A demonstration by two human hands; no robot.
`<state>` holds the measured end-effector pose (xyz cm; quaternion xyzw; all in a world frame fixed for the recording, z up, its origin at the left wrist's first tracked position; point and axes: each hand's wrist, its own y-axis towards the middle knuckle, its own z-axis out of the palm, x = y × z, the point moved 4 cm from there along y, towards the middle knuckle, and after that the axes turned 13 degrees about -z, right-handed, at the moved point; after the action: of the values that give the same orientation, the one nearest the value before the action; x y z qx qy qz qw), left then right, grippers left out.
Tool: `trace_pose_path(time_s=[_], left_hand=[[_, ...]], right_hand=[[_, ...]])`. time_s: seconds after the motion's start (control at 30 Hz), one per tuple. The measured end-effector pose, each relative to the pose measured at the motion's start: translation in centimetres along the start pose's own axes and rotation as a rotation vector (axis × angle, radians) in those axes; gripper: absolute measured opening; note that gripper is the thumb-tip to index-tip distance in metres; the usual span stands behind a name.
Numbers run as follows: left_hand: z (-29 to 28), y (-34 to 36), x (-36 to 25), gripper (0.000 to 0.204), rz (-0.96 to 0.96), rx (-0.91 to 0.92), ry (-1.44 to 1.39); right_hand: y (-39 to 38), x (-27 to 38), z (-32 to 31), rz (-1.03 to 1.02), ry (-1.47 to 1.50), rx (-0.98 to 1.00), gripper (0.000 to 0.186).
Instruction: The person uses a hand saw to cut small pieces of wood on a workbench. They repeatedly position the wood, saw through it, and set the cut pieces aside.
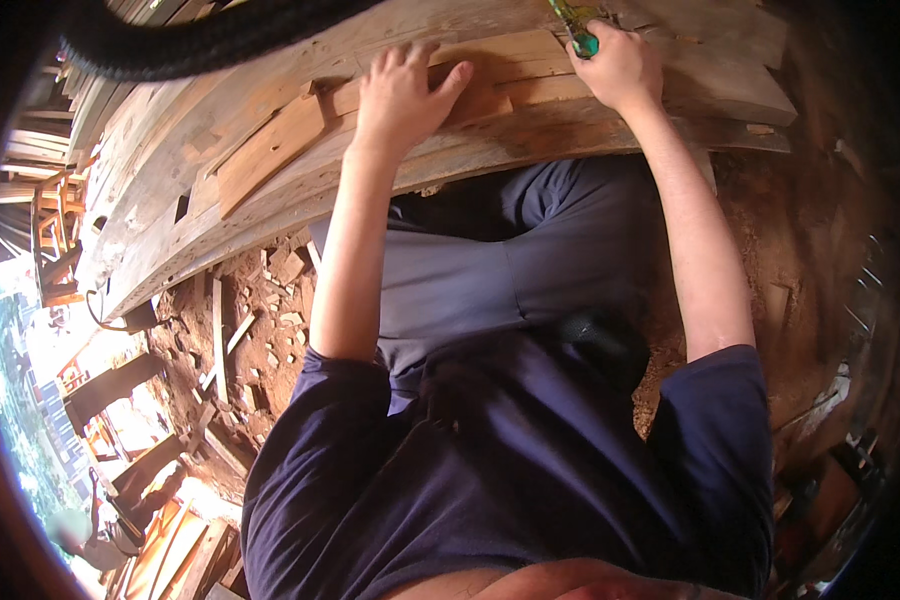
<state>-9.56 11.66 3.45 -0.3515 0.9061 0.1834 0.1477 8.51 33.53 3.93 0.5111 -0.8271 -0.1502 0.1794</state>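
Observation:
My left hand (405,95) lies spread on a narrow wooden board (505,55) on a weathered plank bench (160,235), above my lap, its thumb out to the right. At the top, my right hand (620,70) is closed round a green, translucent-looking object (582,40), perhaps a tool handle; its far end is too small and cut off to make out. A loose reddish-brown wood piece (270,160) lies along the bench left of my left hand.
A black hose or cable (210,35) arches over the upper left. Wood offcuts (240,340) litter the dirt floor below the bench. Stacked timber (45,150) stands at the far left. Another person (105,540) is partly visible in the bright lower-left background.

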Motion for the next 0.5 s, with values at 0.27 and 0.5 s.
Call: trace_pose_path(time_s=[0.27, 0.5], left_hand=[[-1.1, 0.3, -2.2, 0.054, 0.070, -0.264, 0.110], [-1.9, 3.5, -3.4, 0.050, 0.128, -0.261, 0.188]], right_hand=[[0.2, 0.1, -0.2, 0.018, 0.045, 0.037, 0.025], [0.1, 0.2, -0.2, 0.001, 0.033, 0.026, 0.024]])
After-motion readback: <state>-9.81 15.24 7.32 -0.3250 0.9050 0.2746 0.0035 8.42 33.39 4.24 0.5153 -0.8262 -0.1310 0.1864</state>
